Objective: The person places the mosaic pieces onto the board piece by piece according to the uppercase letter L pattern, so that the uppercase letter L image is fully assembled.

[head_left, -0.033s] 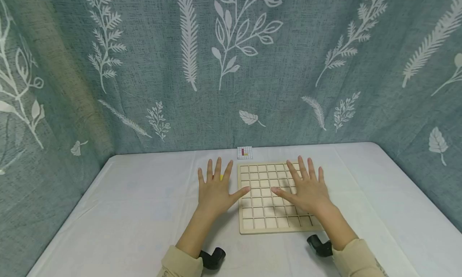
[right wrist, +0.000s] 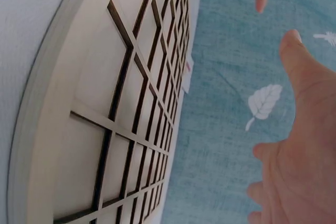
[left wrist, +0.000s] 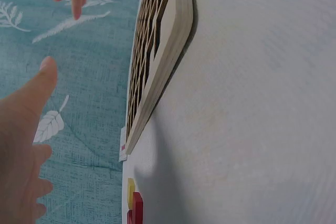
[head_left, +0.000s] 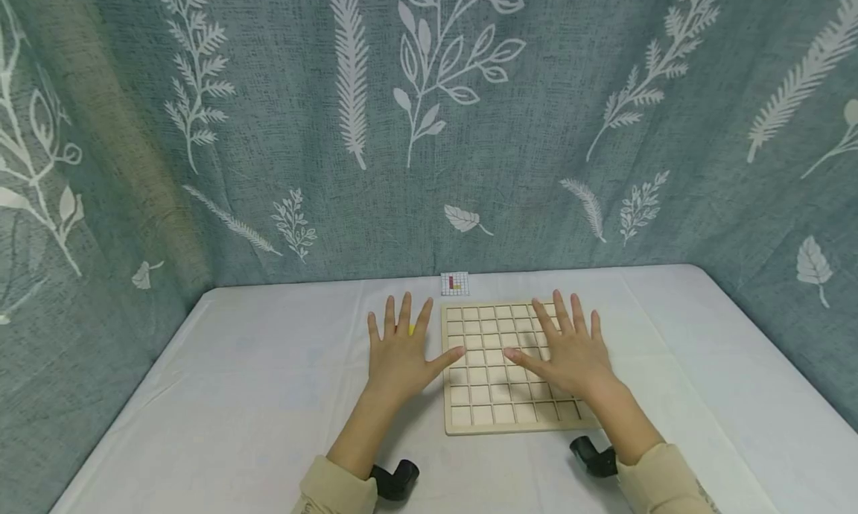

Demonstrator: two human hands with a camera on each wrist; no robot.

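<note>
A pale wooden grid board [head_left: 516, 427] lies on the table, divided into square cells by raised or dark lines. My left hand [head_left: 397, 365], fingers spread and straight, hovers left of the board with its thumb over the left edge. Spread wide as well, my right hand [head_left: 578, 361] is above the board's right side. Neither hand holds anything. Beyond the left fingers are a yellow piece [left wrist: 131, 191] and red pieces [left wrist: 137, 207], mostly hidden by those fingers in the head view. The right wrist view shows the board's cells [right wrist: 84, 161] below the right hand.
A small white card [head_left: 454, 284] printed with a grid and red and yellow marks lies behind the board. White cloth [head_left: 234, 395] covers the table. A patterned green-blue curtain [head_left: 281, 127] hangs around it. Black curved parts [head_left: 401, 480] show by both wrists.
</note>
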